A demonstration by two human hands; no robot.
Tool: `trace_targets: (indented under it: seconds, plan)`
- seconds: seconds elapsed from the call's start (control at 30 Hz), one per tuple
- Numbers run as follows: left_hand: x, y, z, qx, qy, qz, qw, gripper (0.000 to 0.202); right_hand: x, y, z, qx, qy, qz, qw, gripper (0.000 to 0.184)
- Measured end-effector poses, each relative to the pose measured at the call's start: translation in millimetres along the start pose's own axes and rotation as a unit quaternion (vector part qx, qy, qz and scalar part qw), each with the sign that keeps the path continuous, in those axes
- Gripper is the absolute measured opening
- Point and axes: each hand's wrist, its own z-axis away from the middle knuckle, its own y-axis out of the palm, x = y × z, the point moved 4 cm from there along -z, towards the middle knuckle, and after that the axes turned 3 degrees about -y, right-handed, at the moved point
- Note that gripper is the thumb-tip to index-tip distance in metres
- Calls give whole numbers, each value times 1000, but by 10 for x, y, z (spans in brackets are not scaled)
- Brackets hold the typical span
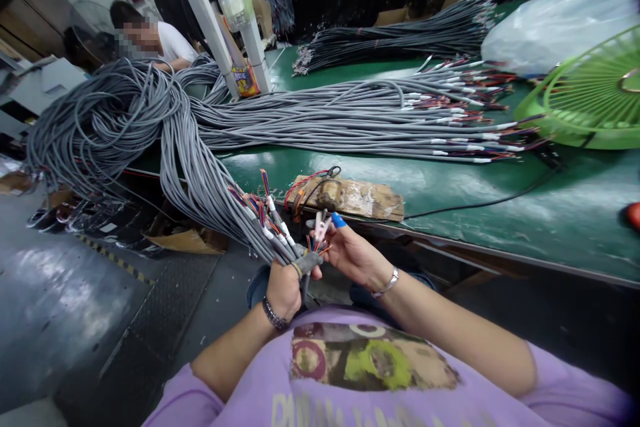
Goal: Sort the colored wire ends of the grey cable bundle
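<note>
Purple shirt; beyond, wire ends between hands.

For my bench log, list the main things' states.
Left hand: closed around held cables
Right hand: holding pale tool
Held cables: gathered, colored wires exposed
Pale tool: in hand, opening unclear
Other gray cables: laid lengthwise
Black cables: bundled
Wooden board: lying flat
Green fan: motion unclear
Plastic bag: puffed

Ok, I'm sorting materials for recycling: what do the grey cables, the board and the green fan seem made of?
Cables: probably plastic outside, fairly matte, judging by their smooth, even, bending surface; I can't tell the cores.
Board: wood, rough and worn, with brown tones and whitish patches.
Fan: likely plastic, smooth, by its uniform green and thin ribs.
</note>
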Motion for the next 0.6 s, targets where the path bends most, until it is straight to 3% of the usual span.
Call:
trace_targets:
  seconds: [0.17, 0.33, 0.6]
  plan:
    - [24, -60, 70, -13, 26, 6, 1000, 27, -5, -27, 76, 30, 33, 12, 999, 50]
    - [95, -93, 81, -37, 28, 26, 999, 22, -41, -35, 144, 42, 62, 41, 996, 45]
    - [-6, 5, 38, -28, 34, 6, 999, 31, 29, -61, -21, -10, -13, 34, 999, 31]
